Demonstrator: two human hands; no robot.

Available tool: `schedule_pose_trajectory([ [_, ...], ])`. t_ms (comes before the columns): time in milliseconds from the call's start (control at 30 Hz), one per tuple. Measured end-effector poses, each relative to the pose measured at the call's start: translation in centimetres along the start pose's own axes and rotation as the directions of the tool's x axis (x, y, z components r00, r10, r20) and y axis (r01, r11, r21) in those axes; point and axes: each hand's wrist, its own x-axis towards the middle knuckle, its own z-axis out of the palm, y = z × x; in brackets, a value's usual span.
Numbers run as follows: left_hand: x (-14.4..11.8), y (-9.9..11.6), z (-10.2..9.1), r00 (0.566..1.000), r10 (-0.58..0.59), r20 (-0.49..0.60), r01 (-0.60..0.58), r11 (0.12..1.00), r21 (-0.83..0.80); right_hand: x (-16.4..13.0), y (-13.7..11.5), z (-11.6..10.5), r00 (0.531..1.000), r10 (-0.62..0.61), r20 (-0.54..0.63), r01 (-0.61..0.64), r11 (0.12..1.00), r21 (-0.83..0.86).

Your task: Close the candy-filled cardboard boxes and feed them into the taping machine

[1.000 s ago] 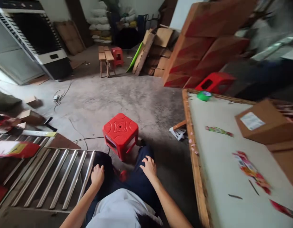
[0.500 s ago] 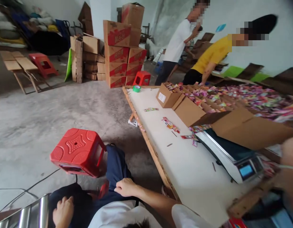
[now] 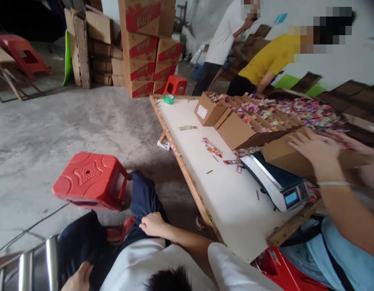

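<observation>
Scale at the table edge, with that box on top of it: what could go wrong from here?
1. The cardboard box rests on the scale near the table edge; the co-worker's hand pressing it could tip candy out or shove the scale off.
2. The red stool leans tilted against the person's leg and may topple.
3. Both hands, right hand and left hand, rest on the thighs, away from the box.

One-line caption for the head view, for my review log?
Seated person's right hand and left hand rest on dark trousers beside a red plastic stool.
</observation>
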Motion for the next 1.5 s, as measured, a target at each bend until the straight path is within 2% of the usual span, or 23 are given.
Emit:
schedule_pose_trajectory([
  [100, -1.9, 2.8, -0.9, 0.999, -0.047, 0.003, 0.046, 0.991, 0.128, 0.3, -0.3, 0.1, 0.998, 0.027, 0.062, -0.028, 1.0, 0.012],
  [167, -2.4, 4.7, -1.8, 0.998, -0.063, -0.002, 0.062, 0.986, 0.155, 0.6, -0.5, 0.4, 0.995, 0.03, 0.098, -0.032, 0.999, 0.027],
  [333, -3.5, 6.7, -2.1, 0.984, -0.127, -0.122, 0.131, 0.991, 0.029, 0.9, -0.3, 1.1, 0.992, 0.023, 0.123, -0.031, 0.998, 0.06],
  [467, -3.7, 7.2, -2.1, 0.962, -0.186, -0.199, 0.187, 0.982, -0.013, 0.8, 0.1, 1.2, 0.993, 0.061, 0.106, -0.068, 0.996, 0.065],
  [600, -3.1, 7.1, -2.5, 0.964, -0.213, -0.158, 0.205, 0.977, -0.064, 0.8, 0.1, 1.3, 0.992, 0.09, 0.086, -0.096, 0.993, 0.071],
  [700, -3.1, 6.4, -2.3, 0.957, -0.235, -0.169, 0.218, 0.969, -0.114, 0.9, -0.1, 1.5, 0.993, 0.091, 0.08, -0.097, 0.993, 0.073],
  [867, -3.8, 5.7, -0.9, 0.94, -0.227, -0.255, 0.168, 0.958, -0.232, 1.1, -0.6, 1.6, 0.991, 0.101, 0.085, -0.106, 0.993, 0.058],
  [1000, -3.4, 6.3, -0.4, 0.927, -0.196, -0.32, 0.12, 0.963, -0.242, 1.3, -0.3, 1.4, 0.988, 0.123, 0.089, -0.126, 0.992, 0.031],
  [1233, -2.6, 6.9, -1.5, 0.93, -0.236, -0.283, 0.178, 0.96, -0.216, 1.0, 0.1, 1.7, 0.983, 0.163, 0.08, -0.163, 0.987, -0.004],
  [1500, -3.1, 6.8, -1.1, 0.913, -0.288, -0.29, 0.223, 0.945, -0.239, 1.3, -0.2, 2.1, 0.986, 0.143, 0.082, -0.145, 0.989, 0.021],
])
